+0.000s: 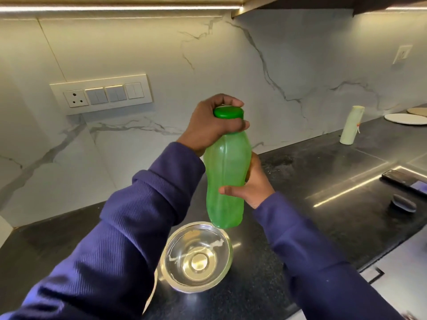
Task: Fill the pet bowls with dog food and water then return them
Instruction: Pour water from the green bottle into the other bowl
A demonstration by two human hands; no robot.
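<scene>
Both hands grip bottle (225, 179) above bowl (197, 254).

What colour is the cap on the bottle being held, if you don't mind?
The cap is dark green, darker than the bottle; the head view shows it.

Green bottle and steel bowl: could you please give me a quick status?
Left hand grips the cap; right hand holds the green bottle. Steel bowl holds water. Nothing in the way.

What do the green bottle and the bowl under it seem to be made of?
Green bottle: probably plastic, translucent and matte, since light glows through its wall. Bowl: likely polished steel, mirror-bright, with sharp reflections inside and what looks like clear water.
</scene>
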